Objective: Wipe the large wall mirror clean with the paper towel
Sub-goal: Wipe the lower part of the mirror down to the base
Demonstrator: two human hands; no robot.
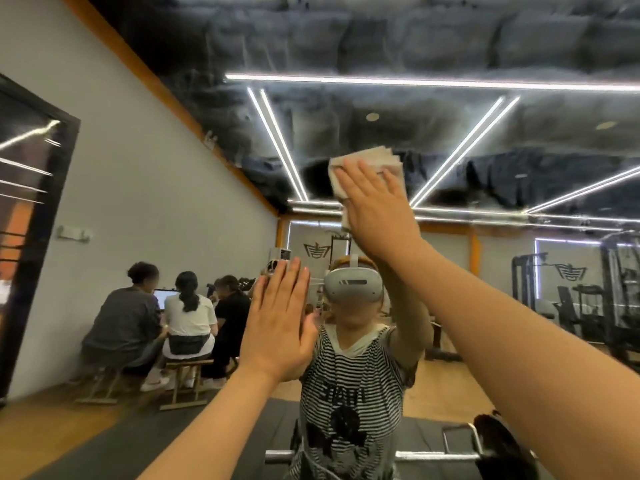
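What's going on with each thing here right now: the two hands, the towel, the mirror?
Right hand: raised high, fingers straight, pressing the paper towel flat on the glass.
Paper towel: folded into a pad, pinned under the right hand's fingers.
Left hand: lower, open, palm flat toward the mirror, holding nothing.
Mirror: upright on the wall, reflecting the gym; whether smears remain is hard to tell.

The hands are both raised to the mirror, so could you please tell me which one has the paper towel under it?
The right hand, the higher one, presses the folded paper towel flat against the mirror. The left hand has nothing under its palm.
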